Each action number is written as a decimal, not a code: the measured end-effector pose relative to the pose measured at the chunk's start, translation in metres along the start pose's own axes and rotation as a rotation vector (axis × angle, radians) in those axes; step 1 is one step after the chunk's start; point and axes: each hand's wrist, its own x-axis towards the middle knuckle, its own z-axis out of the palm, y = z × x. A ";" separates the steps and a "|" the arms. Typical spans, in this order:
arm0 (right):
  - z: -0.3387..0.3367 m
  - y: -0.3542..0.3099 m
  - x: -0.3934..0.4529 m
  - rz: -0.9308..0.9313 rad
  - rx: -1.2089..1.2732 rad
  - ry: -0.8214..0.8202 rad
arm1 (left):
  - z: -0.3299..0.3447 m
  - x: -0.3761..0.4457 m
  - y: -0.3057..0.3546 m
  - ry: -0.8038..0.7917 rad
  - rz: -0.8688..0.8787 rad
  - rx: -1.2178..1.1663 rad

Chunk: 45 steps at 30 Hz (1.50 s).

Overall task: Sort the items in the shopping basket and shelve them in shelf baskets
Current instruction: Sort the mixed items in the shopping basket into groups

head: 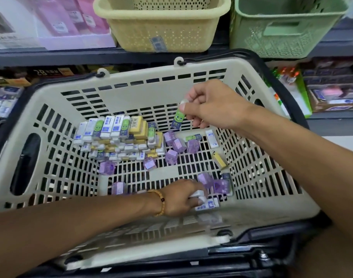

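A beige shopping basket [57, 109] with black handles fills the middle of the view. A heap of small erasers [119, 135] lies at its back left, in white-blue, green and yellow sleeves. Purple cube erasers [178, 145] are scattered over the floor. My right hand [213, 106] is raised above the back of the basket, pinching a green eraser [179, 118] that hangs down. My left hand [181, 197], with a bead bracelet, is low at the front, fingers closed on white-blue erasers [207, 204].
On the shelf behind stand a yellow shelf basket [161, 27] in the middle and a green shelf basket [285, 27] to its right. Pink and white boxes [71, 19] sit at the left. Lower shelves hold packed stationery on both sides.
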 end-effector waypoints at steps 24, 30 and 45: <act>0.001 0.003 0.014 0.011 0.035 -0.013 | -0.036 -0.011 0.006 -0.170 -0.266 -0.222; 0.033 0.000 0.047 0.075 0.071 -0.062 | -0.083 -0.074 -0.008 0.115 -0.443 -0.825; 0.103 -0.007 0.083 0.166 0.074 0.019 | -0.127 -0.140 -0.023 0.635 -0.570 -1.229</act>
